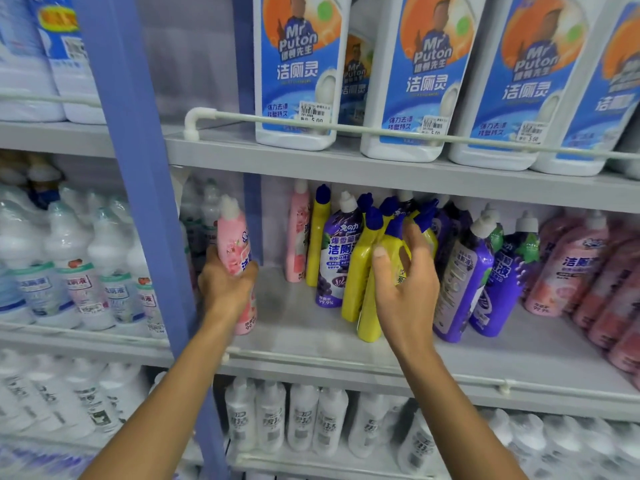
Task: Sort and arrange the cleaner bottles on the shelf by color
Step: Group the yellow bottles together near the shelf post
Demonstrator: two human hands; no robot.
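In the centre of the frame I see the left hand wrapped round a pink bottle, holding it upright at the left end of the middle shelf, just beside the blue post; whether its base touches the shelf I cannot tell. The right hand, to its right, has fingers and thumb curled round a cluster of yellow bottles with blue caps, which tilt. Behind them stand a second pink bottle and a purple bottle. More purple bottles lean further right, then a pink group toward the right edge. White jugs line the upper shelf
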